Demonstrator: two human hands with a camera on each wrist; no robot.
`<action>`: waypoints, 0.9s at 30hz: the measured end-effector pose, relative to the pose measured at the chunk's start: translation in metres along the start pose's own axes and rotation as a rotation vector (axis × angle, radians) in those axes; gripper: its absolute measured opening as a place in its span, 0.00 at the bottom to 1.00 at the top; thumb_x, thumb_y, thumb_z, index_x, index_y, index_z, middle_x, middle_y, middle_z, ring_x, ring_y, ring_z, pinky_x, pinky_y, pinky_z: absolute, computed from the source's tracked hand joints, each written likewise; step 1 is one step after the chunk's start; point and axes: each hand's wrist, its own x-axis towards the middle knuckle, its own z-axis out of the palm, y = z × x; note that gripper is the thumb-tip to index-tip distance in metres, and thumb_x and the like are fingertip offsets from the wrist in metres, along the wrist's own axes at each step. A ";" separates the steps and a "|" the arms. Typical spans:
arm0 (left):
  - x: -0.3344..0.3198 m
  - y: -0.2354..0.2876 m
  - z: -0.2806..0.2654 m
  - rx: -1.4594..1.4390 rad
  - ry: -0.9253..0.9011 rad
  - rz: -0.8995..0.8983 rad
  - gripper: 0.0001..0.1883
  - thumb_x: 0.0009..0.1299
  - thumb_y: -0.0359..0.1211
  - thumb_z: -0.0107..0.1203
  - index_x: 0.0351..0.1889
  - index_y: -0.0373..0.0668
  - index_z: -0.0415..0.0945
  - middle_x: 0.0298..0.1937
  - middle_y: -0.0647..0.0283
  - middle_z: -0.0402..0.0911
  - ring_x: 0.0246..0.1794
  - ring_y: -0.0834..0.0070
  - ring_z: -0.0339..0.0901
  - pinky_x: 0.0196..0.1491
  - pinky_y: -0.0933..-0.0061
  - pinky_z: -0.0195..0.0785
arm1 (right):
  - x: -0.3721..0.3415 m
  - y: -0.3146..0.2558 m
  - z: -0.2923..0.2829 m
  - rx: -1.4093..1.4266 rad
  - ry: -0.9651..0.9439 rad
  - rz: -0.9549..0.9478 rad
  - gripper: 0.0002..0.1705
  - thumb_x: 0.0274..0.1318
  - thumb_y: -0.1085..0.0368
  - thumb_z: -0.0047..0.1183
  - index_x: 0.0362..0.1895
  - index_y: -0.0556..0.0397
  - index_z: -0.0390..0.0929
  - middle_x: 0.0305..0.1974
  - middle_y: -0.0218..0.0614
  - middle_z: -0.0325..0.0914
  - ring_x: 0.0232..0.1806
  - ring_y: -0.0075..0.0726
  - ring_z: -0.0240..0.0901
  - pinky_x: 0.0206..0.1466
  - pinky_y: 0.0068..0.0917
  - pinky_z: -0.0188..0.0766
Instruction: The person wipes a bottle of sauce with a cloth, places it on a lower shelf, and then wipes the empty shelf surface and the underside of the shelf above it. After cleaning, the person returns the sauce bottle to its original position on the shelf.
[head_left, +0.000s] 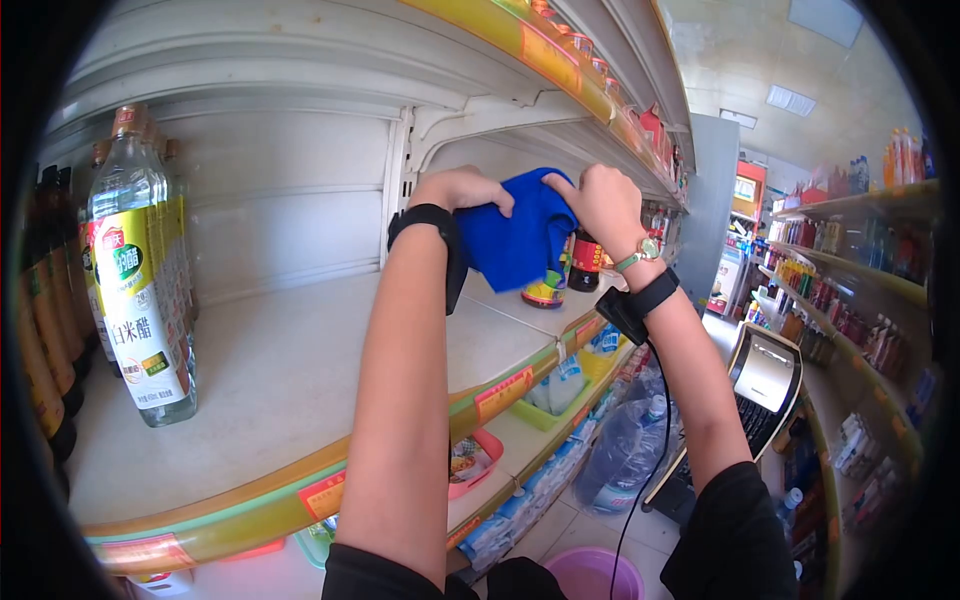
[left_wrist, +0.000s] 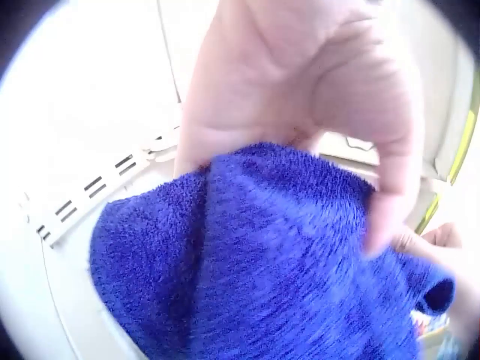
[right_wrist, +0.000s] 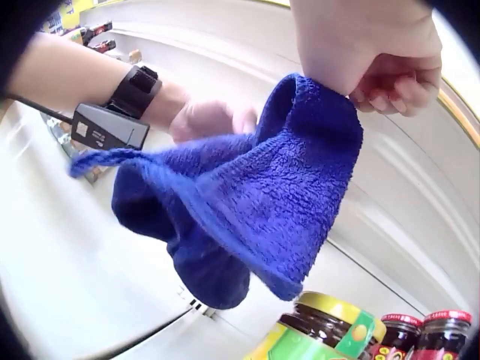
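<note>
A blue cloth [head_left: 515,230] hangs bunched between both hands above the shelf. The left hand [head_left: 468,190] grips its left side, with the thumb lying over the fabric in the left wrist view, where the cloth [left_wrist: 277,255] fills the lower middle. At the cloth's upper right edge, the right hand [head_left: 603,200] pinches it, its other fingers curled in. In the right wrist view the cloth [right_wrist: 277,195] droops in folds under the right hand [right_wrist: 375,60], while the left hand [right_wrist: 210,120] holds the far side. A jar with a yellow lid [right_wrist: 330,309] stands below the cloth.
Clear bottles with white labels [head_left: 145,290] stand at the left of the shelf [head_left: 270,370], beside dark bottles. Jars with red lids [right_wrist: 446,322] are near the yellow-lidded one. Lower shelves hold baskets [head_left: 480,465]; a pink basin [head_left: 595,575] and wrapped large bottles [head_left: 625,450] are on the floor.
</note>
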 end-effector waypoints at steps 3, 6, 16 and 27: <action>0.006 0.006 0.003 0.491 0.557 0.082 0.20 0.52 0.38 0.61 0.39 0.35 0.76 0.38 0.56 0.79 0.38 0.66 0.77 0.42 0.68 0.69 | 0.004 0.009 0.021 0.116 -0.031 0.151 0.29 0.46 0.45 0.54 0.15 0.61 0.75 0.17 0.51 0.73 0.19 0.51 0.72 0.25 0.38 0.70; 0.009 0.012 0.007 0.664 0.809 0.314 0.28 0.49 0.42 0.64 0.44 0.32 0.74 0.45 0.47 0.75 0.47 0.56 0.73 0.50 0.62 0.65 | 0.005 0.008 0.026 0.570 -0.086 0.323 0.28 0.50 0.46 0.52 0.14 0.60 0.74 0.15 0.49 0.73 0.15 0.41 0.72 0.18 0.32 0.69; 0.011 0.021 0.016 0.214 1.257 0.314 0.16 0.50 0.38 0.62 0.27 0.33 0.77 0.32 0.46 0.76 0.45 0.54 0.72 0.46 0.61 0.66 | 0.000 -0.042 0.019 1.204 -0.056 0.314 0.16 0.59 0.60 0.45 0.30 0.63 0.76 0.18 0.42 0.76 0.16 0.26 0.72 0.18 0.18 0.68; 0.036 0.030 0.007 -0.214 0.951 0.795 0.21 0.64 0.30 0.43 0.54 0.28 0.60 0.41 0.47 0.71 0.43 0.57 0.72 0.46 0.67 0.63 | 0.035 -0.054 0.030 0.640 0.591 -0.132 0.13 0.53 0.67 0.46 0.38 0.65 0.72 0.38 0.54 0.73 0.41 0.56 0.69 0.47 0.36 0.64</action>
